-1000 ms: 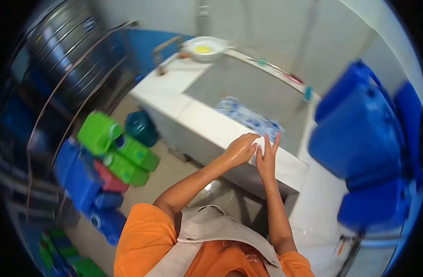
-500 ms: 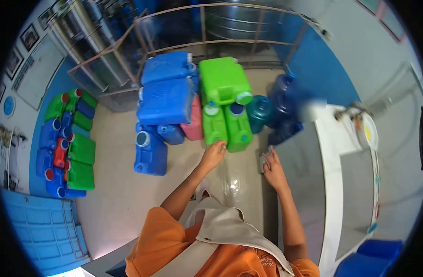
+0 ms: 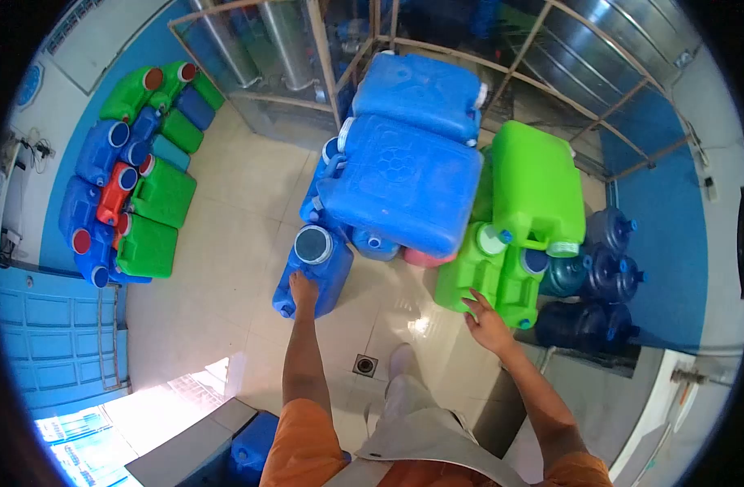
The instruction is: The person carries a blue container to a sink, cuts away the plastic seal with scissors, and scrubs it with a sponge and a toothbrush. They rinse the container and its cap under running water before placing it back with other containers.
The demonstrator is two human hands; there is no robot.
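A blue jug (image 3: 331, 280) with a dark round cap stands upright on the floor. My left hand (image 3: 304, 287) is closed on top of it, at its handle. Beside a green jug (image 3: 469, 272) with a white cap is my right hand (image 3: 487, 321), fingers apart and holding nothing. A second green jug (image 3: 518, 292) with a dark blue cap stands against the first. On top of these lies a large green container (image 3: 536, 183). A large blue container (image 3: 404, 183) rests on other jugs behind my left hand.
Blue, red and green jugs (image 3: 154, 193) line the left wall. Dark blue round bottles (image 3: 611, 273) are at the right, near a grey counter (image 3: 568, 402). A metal-framed glass enclosure (image 3: 502, 65) runs behind. A floor drain (image 3: 365, 365) lies near my foot.
The view has swung left and come nearer to the containers. My left hand has moved from beside the green jugs onto the blue jug. My right hand is now close to the green jugs.
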